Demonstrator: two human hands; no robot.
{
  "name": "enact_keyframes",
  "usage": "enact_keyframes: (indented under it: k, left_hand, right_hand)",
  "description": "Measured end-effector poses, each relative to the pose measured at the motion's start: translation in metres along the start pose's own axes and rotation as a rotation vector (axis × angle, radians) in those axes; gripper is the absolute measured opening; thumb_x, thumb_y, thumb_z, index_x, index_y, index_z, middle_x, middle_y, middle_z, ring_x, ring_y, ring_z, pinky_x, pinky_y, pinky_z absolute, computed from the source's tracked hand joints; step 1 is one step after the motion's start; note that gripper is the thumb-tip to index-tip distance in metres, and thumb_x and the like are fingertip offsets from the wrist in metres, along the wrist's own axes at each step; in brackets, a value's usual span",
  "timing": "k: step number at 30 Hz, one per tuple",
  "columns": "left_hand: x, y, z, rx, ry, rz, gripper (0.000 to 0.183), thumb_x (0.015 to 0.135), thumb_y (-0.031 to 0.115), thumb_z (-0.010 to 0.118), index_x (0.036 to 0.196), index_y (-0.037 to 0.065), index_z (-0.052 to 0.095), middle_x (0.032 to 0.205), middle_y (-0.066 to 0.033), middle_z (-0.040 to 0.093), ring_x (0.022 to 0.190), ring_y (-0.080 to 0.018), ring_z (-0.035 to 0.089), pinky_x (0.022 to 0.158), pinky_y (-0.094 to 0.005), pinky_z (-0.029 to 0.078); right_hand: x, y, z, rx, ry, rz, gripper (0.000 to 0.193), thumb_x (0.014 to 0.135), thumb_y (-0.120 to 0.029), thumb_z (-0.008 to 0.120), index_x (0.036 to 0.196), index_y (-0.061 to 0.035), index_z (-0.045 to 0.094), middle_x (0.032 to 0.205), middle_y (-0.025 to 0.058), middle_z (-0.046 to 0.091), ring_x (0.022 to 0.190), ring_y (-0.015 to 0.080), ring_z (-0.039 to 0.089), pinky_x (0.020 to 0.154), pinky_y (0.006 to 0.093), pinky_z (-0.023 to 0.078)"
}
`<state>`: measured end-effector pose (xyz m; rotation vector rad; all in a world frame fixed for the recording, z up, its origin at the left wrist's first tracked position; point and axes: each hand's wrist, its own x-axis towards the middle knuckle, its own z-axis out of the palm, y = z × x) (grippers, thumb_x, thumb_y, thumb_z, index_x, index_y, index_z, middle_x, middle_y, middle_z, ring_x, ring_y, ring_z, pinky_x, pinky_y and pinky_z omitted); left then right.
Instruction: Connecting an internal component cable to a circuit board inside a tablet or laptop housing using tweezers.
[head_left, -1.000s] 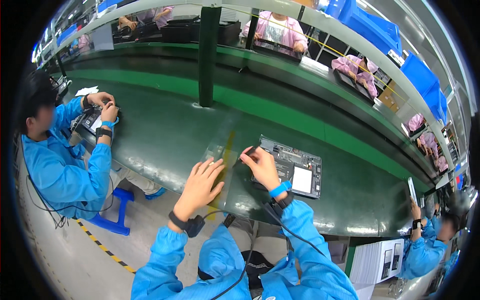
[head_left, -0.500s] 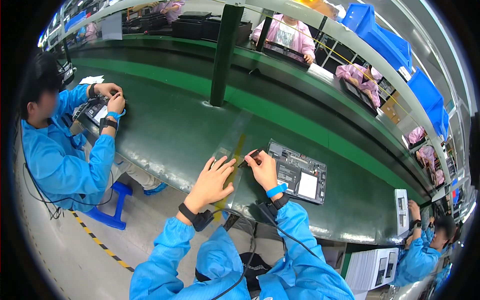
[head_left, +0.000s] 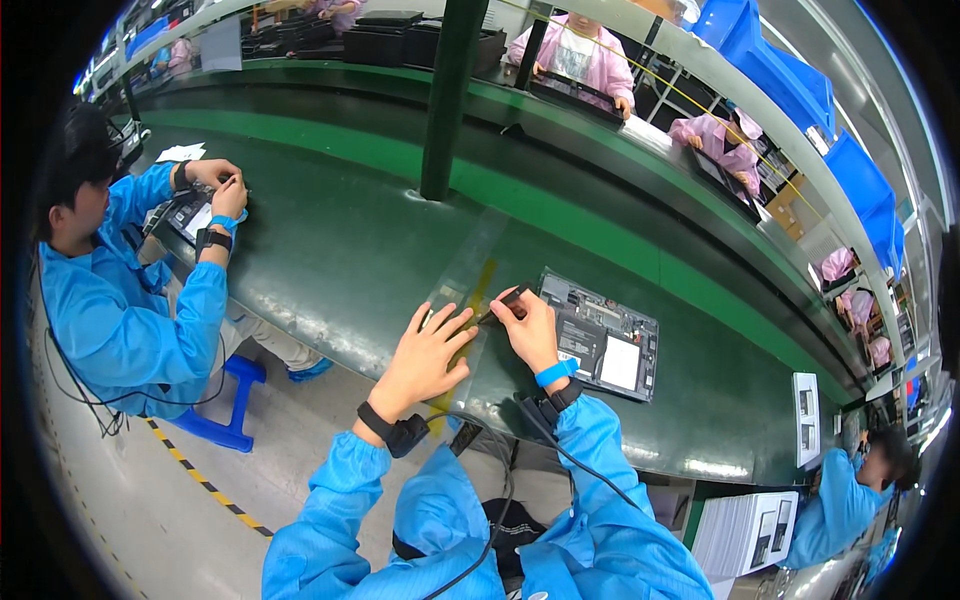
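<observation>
My left hand (head_left: pixel 425 362) lies on the green bench with its fingers spread, pressing down beside a yellow strip (head_left: pixel 487 275) on the surface. Under its fingertips a small pale piece shows between the fingers, too small to name. In my right hand (head_left: pixel 533 332) a slim black pen-like tool (head_left: pixel 516 295) is pinched, its thin tip pointing down-left at the strip, close to the left fingers. Just right of that hand rests an opened laptop base (head_left: pixel 642 345). It shows a black battery (head_left: pixel 578 342), circuit boards and a white rectangular sheet (head_left: pixel 621 362); my right wrist partly covers its near-left corner.
A dark green post (head_left: pixel 446 120) rises from the bench's far side. At left a co-worker in blue (head_left: pixel 130 310) handles another opened device. White stacked trays (head_left: pixel 742 535) and a white panel (head_left: pixel 806 420) stand at right, near another blue-clad person. Cables trail from my wristbands.
My right hand has shifted slightly right, still pinching the black tool. The left hand stays nearly in place. At right, the co-worker's hand has left the white panel.
</observation>
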<state>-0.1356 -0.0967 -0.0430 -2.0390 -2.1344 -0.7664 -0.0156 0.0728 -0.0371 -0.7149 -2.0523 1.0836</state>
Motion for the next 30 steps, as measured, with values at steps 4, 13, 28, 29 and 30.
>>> enact_keyframes:
  k: [4, 13, 28, 29, 30]
  left_hand:
    - [0.001, 0.002, 0.0, 0.002, 0.015, 0.003, 0.048, 0.081, 0.022, 0.061, 0.128, 0.013, 0.06, 0.145, -0.0074, 0.049, 0.139, -0.0285, 0.039, 0.12, -0.0531, 0.02]
    - [0.002, 0.002, -0.001, 0.011, -0.009, 0.021, 0.049, 0.081, 0.022, 0.061, 0.129, 0.017, 0.062, 0.145, -0.0086, 0.049, 0.14, -0.029, 0.038, 0.12, -0.055, 0.016]
    - [0.007, 0.008, -0.006, -0.014, -0.055, 0.016, 0.056, 0.081, 0.022, 0.062, 0.136, 0.018, 0.057, 0.151, -0.009, 0.043, 0.142, -0.0304, 0.034, 0.12, -0.0547, 0.016]
    - [0.007, 0.007, -0.007, 0.009, -0.052, 0.019, 0.058, 0.082, 0.024, 0.062, 0.139, 0.018, 0.054, 0.152, -0.0096, 0.041, 0.142, -0.0307, 0.035, 0.12, -0.0544, 0.016]
    - [0.008, 0.006, -0.007, 0.026, -0.048, 0.03, 0.062, 0.082, 0.027, 0.063, 0.142, 0.018, 0.051, 0.153, -0.0103, 0.04, 0.142, -0.0309, 0.035, 0.12, -0.0541, 0.017]
  right_hand:
    - [0.0, 0.004, 0.0, 0.038, -0.003, 0.044, 0.015, 0.086, -0.012, 0.072, 0.091, 0.0008, 0.068, 0.076, 0.012, 0.072, 0.069, 0.0162, 0.069, 0.063, 0.03, 0.052]
    - [-0.004, 0.001, -0.002, 0.168, -0.005, 0.079, 0.013, 0.087, -0.011, 0.072, 0.091, 0.0013, 0.069, 0.074, 0.0085, 0.072, 0.068, 0.0111, 0.068, 0.061, 0.0253, 0.051]
    - [-0.017, -0.005, -0.05, 0.492, 0.222, 0.129, 0.015, 0.09, -0.009, 0.071, 0.1, 0.0019, 0.068, 0.087, 0.0088, 0.072, 0.076, 0.0143, 0.068, 0.068, 0.0263, 0.054]
    - [-0.025, -0.011, -0.068, 0.494, 0.234, 0.112, 0.013, 0.093, -0.009, 0.066, 0.101, 0.0016, 0.067, 0.092, 0.0108, 0.072, 0.08, 0.0151, 0.068, 0.072, 0.0281, 0.055]
    - [-0.036, -0.016, -0.091, 0.49, 0.255, 0.095, 0.013, 0.096, -0.009, 0.062, 0.102, 0.0013, 0.067, 0.096, 0.0128, 0.072, 0.084, 0.0159, 0.068, 0.076, 0.0298, 0.056]
